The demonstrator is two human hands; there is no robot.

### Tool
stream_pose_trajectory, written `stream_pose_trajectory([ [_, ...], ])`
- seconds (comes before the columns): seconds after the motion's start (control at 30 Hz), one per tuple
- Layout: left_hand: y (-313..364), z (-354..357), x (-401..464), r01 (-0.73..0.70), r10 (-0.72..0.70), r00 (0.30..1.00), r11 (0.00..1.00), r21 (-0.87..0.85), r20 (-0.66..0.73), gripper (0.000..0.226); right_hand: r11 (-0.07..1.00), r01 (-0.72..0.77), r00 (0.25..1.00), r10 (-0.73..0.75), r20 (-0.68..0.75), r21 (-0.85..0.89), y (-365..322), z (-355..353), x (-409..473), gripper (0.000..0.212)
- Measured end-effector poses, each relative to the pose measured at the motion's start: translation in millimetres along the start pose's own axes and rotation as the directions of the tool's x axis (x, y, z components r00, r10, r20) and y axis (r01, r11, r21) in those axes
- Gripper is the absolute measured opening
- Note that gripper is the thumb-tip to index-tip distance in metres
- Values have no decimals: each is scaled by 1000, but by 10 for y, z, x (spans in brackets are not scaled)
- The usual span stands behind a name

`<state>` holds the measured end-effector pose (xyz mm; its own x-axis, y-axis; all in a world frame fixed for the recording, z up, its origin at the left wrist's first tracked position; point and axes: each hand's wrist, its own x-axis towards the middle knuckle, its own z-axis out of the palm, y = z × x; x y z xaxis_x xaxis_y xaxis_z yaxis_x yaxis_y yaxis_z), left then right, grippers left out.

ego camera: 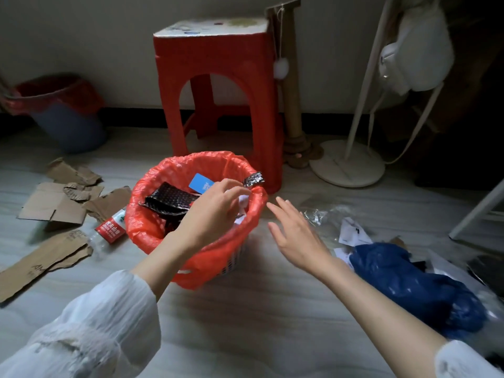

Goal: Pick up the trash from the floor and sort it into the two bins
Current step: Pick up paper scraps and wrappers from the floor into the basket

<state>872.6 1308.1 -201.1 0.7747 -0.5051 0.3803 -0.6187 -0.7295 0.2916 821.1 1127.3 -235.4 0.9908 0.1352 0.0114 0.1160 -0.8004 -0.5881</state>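
Note:
A basket bin lined with a red bag (152,214) stands on the floor in front of me. Inside it lie a black bubble mailer (170,199), a blue card (200,182) and a dark crumpled wrapper (253,179) on the far rim. My left hand (215,214) hovers over the bin's right side, its fingers curled round a white paper scrap (243,204) just inside the rim. My right hand (296,233) is outside the bin to the right, fingers spread and holding nothing. A second bin, blue with a red liner (65,110), stands at the far left by the wall.
Torn cardboard pieces (54,203) and a plastic bottle with a red label (110,227) lie left of the bin. To the right are a blue bag (409,276), clear plastic (319,214) and white papers (351,230). Behind stand a red stool (218,77) and a white fan base (346,165).

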Motion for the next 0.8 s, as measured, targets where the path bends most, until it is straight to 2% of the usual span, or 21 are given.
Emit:
stream_pose_trajectory([
  [0.07,315,84,42,-89,88,993,996,-4,-78,35,998,-61,997,59,-51,-30,227,-130,-114,48],
  [0.1,490,167,38,-139,137,988,990,-14,-65,38,994,-98,994,96,-58,-50,356,-178,-189,47],
  [0.2,895,622,-79,-229,234,969,971,-71,83,40,963,-240,971,239,-18,-124,785,-208,-474,49],
  [0.27,973,961,-196,-175,197,947,979,-105,255,41,912,-318,944,331,6,-258,1074,-170,-656,51],
  [0.33,917,1297,-286,-100,118,880,993,-63,460,39,831,-398,904,427,-14,-389,1369,-172,-816,56],
  [0.4,835,1518,-366,-47,30,771,999,11,636,41,740,-479,849,528,-32,-472,1630,-192,-942,70],
  [0.5,778,1770,-499,28,-27,649,1000,11,760,43,628,-558,751,660,-7,-543,1990,-148,-1110,91],
  [0.57,793,1905,-593,44,-20,588,999,-8,809,43,584,-575,708,706,8,-573,2161,-85,-1230,88],
  [0.63,812,1953,-674,47,-6,579,999,-26,815,44,569,-551,746,663,-56,-610,2219,-39,-1319,72],
  [0.7,871,1980,-678,51,18,604,997,-62,797,48,577,-536,798,585,-146,-616,2267,-16,-1349,57],
  [0.8,1013,1922,-548,47,52,725,991,-125,687,58,671,-520,854,427,-297,-529,2244,-31,-1298,37],
])
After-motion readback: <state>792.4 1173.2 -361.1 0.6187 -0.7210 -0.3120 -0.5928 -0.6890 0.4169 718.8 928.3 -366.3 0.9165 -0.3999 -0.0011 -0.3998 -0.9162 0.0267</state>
